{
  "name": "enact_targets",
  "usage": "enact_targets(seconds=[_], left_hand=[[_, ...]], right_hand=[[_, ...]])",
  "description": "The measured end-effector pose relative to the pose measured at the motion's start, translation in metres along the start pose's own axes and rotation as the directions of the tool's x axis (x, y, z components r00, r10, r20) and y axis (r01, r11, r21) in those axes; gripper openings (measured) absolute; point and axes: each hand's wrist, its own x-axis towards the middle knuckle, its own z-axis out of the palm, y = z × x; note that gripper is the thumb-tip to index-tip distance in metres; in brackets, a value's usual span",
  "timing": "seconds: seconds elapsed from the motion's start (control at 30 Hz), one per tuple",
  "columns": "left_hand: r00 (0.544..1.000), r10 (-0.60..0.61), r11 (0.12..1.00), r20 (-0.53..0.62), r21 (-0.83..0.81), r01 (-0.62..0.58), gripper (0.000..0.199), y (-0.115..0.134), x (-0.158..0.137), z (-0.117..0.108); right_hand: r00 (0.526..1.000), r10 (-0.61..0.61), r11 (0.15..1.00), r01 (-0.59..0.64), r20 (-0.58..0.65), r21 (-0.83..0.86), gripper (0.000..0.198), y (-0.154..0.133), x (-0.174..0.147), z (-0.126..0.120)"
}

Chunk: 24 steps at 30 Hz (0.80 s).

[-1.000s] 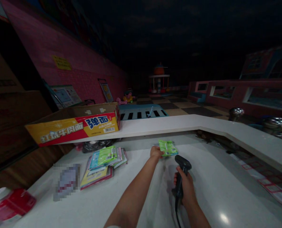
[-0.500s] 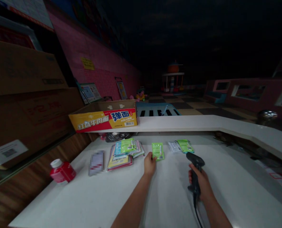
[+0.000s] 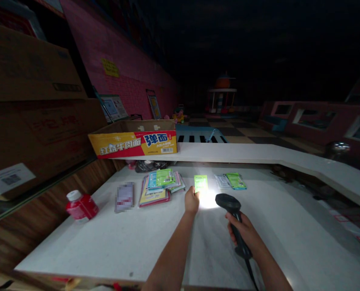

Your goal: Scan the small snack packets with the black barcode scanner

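a red bottle (image 3: 82, 207) sits on the white counter (image 3: 107, 242) at far left; next comes a stack of packets (image 3: 155, 188); the left hand (image 3: 192, 201) pinches the lower left edge of a lime packet (image 3: 201, 183) mid-counter, white glare (image 3: 209, 200) just below it; a silver packet (image 3: 222, 180) and green packet (image 3: 236, 182) lie beyond the dark scanner (image 3: 229, 202); the right hand (image 3: 243, 228) wraps its handle, fingers curled round.

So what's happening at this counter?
A person's left hand holds a green packet by its lower left edge, over the white counter. The right hand grips a dark handheld scanner pointed toward it, with a bright patch of light between them. A pile of packets lies to the left, a second green packet to the right.
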Motion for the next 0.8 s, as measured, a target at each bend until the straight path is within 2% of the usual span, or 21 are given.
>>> enact_targets(seconds=[0.27, 0.4, 0.57, 0.8], left_hand=[[1.000, 0.019, 1.000, 0.019, -0.023, -0.019, 0.011, -0.001, 0.000, -0.001], [1.000, 0.020, 0.999, 0.012, -0.028, -0.019, 0.012, -0.002, 0.000, 0.000], [1.000, 0.027, 0.998, 0.007, -0.053, -0.027, 0.010, -0.006, 0.002, 0.002], [0.999, 0.036, 0.965, -0.017, -0.259, -0.039, 0.002, -0.013, -0.001, 0.009]], right_hand=[[1.000, 0.004, 0.999, -0.003, -0.018, 0.041, 0.045, 0.002, 0.005, -0.004], [0.998, 0.015, 0.985, -0.005, -0.055, 0.171, 0.050, 0.000, 0.027, -0.006], [0.996, 0.090, 0.923, -0.094, 0.029, 0.373, 0.056, 0.005, 0.053, -0.016], [0.996, 0.059, 0.846, -0.083, 0.063, 0.526, 0.051, 0.017, 0.053, -0.028]])
